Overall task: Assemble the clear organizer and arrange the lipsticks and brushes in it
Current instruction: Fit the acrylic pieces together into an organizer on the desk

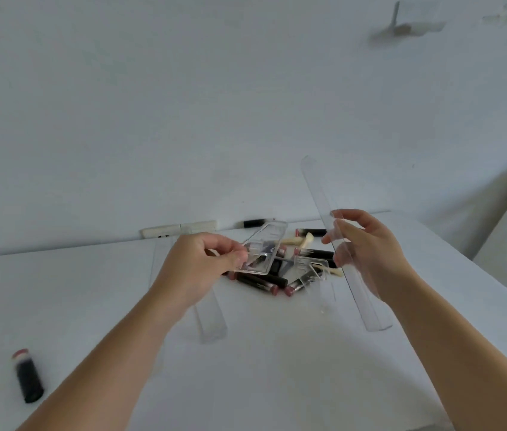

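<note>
Between our hands lies the pile of lipsticks and brushes (pixel 280 269) on the table (pixel 277 368). Our left hand (pixel 202 265) pinches a short clear panel (pixel 264 250); our right hand (pixel 367 247) grips a long clear strip (pixel 323 200), tilted upward.

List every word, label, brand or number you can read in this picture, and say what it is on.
No text can be read anywhere.
Lone black lipstick tube on the white table: no readable label.
Pile of black lipsticks: any print is too blurred.
Clear plastic organizer panel in the left hand: faint moulded lines only, no letters.
</note>
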`<state>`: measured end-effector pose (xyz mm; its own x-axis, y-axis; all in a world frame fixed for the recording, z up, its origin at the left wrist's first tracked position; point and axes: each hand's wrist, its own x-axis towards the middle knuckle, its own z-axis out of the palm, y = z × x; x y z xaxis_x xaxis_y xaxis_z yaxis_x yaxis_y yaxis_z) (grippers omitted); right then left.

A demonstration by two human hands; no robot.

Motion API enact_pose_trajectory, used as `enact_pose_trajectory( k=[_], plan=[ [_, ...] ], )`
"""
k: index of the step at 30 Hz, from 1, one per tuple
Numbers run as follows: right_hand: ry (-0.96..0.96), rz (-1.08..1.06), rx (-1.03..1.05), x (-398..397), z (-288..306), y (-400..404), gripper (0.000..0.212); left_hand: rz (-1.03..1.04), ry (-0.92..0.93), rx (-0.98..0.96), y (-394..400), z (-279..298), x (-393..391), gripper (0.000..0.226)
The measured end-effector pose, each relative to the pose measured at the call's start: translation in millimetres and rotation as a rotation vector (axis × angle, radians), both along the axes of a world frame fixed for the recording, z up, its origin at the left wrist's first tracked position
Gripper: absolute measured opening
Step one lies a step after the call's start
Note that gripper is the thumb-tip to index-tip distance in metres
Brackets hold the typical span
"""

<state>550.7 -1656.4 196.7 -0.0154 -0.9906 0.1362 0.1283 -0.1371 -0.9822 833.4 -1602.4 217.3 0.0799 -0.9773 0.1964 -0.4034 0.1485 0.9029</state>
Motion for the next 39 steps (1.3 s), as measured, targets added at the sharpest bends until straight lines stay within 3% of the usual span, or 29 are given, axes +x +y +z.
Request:
enact_pose_trajectory(
  k=[4, 11, 18, 25, 30, 36, 39],
  plan=[
    [0.032, 0.123, -0.035, 39, 17, -9, 0.017, 0.065, -0.002, -0.088, -3, -1, 28, 0.014],
    [0.386, 0.088, -0.285, 89, 23, -17, 0.023, -0.039, 0.21, -0.059, 6, -10, 56, 0.025],
    [0.622, 0.076, -0.455, 87, 10, -10, 0.026, 0.066, 0.419, -0.168, 6, -18, 61, 0.006],
    [0.686, 0.146, -0.536, 97, 0, 6, 0.023, 0.09, 0.65, -0.084, 2, -17, 59, 0.052],
    [0.709, 0.196, -0.543, 101, 0, 14, 0.031, 0.018, 0.73, 0.023, 4, -17, 59, 0.014],
    [0.722, 0.191, -0.568, 98, 0, 14, 0.033, -0.212, 0.939, 0.078, 5, -16, 56, 0.021],
    [0.823, 0.159, -0.586, 97, 1, 16, 0.029, -0.252, 0.882, 0.107, 8, -15, 59, 0.021]
  ],
)
